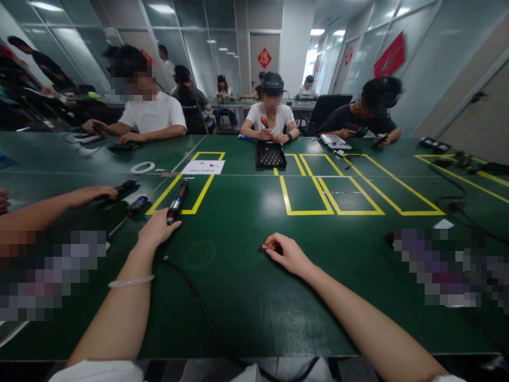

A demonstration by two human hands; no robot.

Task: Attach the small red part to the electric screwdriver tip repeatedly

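Observation:
On the left of the green table, my left hand [156, 229] is closed around the near end of a black-and-silver flashlight-shaped cylinder [178, 197]. This cylinder lies pointing away from me, with a bit of red at its near end, inside a yellow tape outline. Toward the middle, my right hand [289, 253] pinches a small red-and-black piece [263, 247] between thumb and fingers, low over the tabletop. Farther left is a similar cylinder with a blue band and red end [137, 205]. Beside it, a neighbour's hand [104, 194] holds a dark cylinder [125, 187].
Yellow tape outlines [310, 213] mark the green table [246, 297]. A printed white sheet [203, 167] and a white ring [142, 167] lie beyond my left hand. Opposite, a person works over a black tray [271, 156]. A black cable [194, 292] runs between my forearms.

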